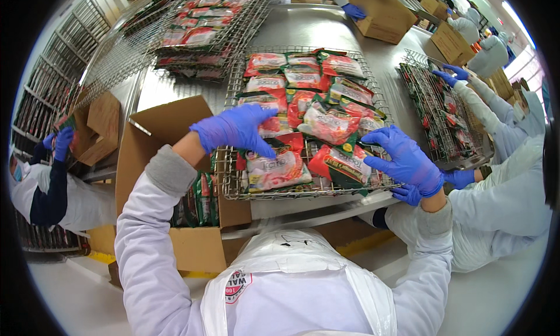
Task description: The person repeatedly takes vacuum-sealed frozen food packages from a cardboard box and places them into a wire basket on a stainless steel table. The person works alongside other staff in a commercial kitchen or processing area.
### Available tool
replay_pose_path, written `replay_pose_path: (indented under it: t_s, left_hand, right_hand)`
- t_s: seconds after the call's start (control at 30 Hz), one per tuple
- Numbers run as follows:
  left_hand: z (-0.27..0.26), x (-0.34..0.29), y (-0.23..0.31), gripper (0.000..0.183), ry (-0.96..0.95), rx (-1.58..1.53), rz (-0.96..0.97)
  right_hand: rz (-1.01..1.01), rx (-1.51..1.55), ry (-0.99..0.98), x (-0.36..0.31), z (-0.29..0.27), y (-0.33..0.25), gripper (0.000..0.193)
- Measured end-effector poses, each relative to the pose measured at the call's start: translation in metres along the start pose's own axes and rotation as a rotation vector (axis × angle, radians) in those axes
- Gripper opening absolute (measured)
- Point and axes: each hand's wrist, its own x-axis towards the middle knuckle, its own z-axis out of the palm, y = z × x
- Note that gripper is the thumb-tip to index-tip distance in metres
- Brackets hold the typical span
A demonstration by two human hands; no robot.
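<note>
Packs (331, 123) in a wire tray (226, 183) on the surface (297, 29), centre of frame, lie between left fingers (256, 115), spread wide over their left side, and right fingers (379, 136), also wide and curved by their right edge, contact unclear, open carton (198, 248) lower left of centre beside the tray.

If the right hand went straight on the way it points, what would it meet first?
Probably the packets just left of the right hand, in the tray; depth is unclear, so it might pass just above them.
</note>
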Motion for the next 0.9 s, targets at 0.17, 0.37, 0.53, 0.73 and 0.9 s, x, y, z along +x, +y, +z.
replay_pose_path:
  t_s: [0.17,0.37,0.53,0.73,0.9]
  left_hand:
    - [0.027,-0.001,0.039,0.093,-0.149,0.039,-0.091]
    - [-0.009,0.009,0.052,0.051,-0.411,0.06,-0.194]
    - [-0.005,0.026,-0.014,0.071,-0.097,-0.118,-0.112]
    - [-0.006,0.012,0.007,0.073,-0.217,-0.295,-0.393]
    - [-0.005,-0.029,0.065,0.04,0.056,-0.01,-0.037]
  right_hand:
    - [0.017,0.153,0.019,0.0,-0.002,0.01,0.043]
    - [0.064,0.153,-0.047,0.067,0.019,0.045,0.06]
    - [0.115,-0.089,-0.314,0.133,0.053,0.039,0.098]
    - [0.143,0.205,-0.341,0.137,0.035,0.057,0.084]
    - [0.133,0.245,-0.432,0.119,-0.009,0.11,0.066]
